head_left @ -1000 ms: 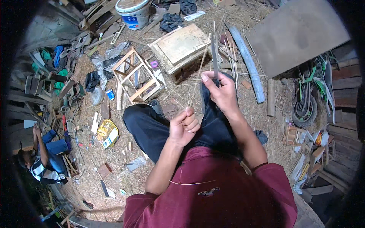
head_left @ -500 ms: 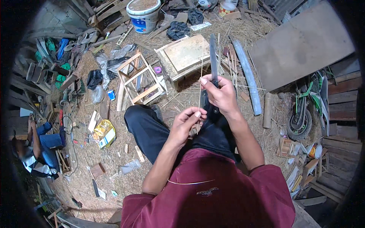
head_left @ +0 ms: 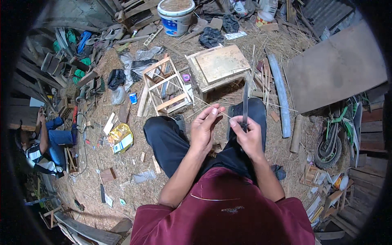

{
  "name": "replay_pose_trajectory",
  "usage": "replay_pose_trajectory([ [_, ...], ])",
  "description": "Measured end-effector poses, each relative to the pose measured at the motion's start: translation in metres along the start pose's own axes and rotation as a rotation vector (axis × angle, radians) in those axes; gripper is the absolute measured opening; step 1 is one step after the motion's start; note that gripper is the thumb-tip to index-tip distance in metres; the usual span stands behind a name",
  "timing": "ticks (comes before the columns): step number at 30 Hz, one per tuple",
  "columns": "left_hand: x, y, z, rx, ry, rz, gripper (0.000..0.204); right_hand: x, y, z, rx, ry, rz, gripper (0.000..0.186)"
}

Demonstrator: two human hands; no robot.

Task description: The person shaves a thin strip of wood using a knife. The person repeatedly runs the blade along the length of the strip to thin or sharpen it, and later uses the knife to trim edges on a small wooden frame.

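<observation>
My left hand point(head_left: 204, 130) pinches a thin pale strip point(head_left: 204, 102) between thumb and fingers; the strip slants down toward my right hand point(head_left: 249, 139). That hand grips a long dark-handled knife point(head_left: 245, 102), blade upright, with its thumb beside the strip's lower end. Both hands are above my bent, dark-trousered legs point(head_left: 161, 143). Just beyond them stand an open wooden frame point(head_left: 171, 102) and a pale wooden box point(head_left: 222, 63).
A person point(head_left: 41, 151) crouches at far left. Thin sticks point(head_left: 265, 87) and a long blue-grey piece point(head_left: 279, 96) lie at right, beside a large leaning board point(head_left: 335, 69) and a green motorbike point(head_left: 335, 130). A white bucket point(head_left: 175, 20) stands behind; scraps litter the straw-strewn ground.
My left hand has risen and my right hand with the knife has moved lower. The strip, upright half a second ago, now lies diagonally. The whole view has shifted.
</observation>
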State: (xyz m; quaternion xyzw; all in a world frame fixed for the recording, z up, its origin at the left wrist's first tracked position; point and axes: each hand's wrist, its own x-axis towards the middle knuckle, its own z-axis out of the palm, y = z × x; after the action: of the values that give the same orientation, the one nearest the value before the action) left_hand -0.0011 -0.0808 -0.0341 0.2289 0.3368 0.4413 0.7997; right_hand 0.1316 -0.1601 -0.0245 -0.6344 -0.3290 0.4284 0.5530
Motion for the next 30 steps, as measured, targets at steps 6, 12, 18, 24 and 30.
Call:
replay_pose_trajectory([
  [6,0.002,-0.002,-0.001,0.02,-0.008,0.015,0.028,0.006,-0.008,0.006,0.242,0.026,0.153,0.013],
  [12,0.007,0.028,-0.019,0.073,0.032,0.183,0.024,0.015,-0.019,0.001,0.172,0.047,-0.019,0.011],
  [18,0.014,0.073,-0.043,0.037,0.13,0.366,0.02,0.015,-0.027,-0.006,0.16,0.016,-0.033,0.011],
  [24,0.011,0.082,-0.045,-0.002,0.153,0.416,0.02,0.015,-0.027,-0.006,0.162,0.045,-0.073,0.012],
  [30,0.012,0.085,-0.05,0.013,0.142,0.448,0.022,0.014,-0.034,-0.011,0.28,0.074,-0.038,0.011],
])
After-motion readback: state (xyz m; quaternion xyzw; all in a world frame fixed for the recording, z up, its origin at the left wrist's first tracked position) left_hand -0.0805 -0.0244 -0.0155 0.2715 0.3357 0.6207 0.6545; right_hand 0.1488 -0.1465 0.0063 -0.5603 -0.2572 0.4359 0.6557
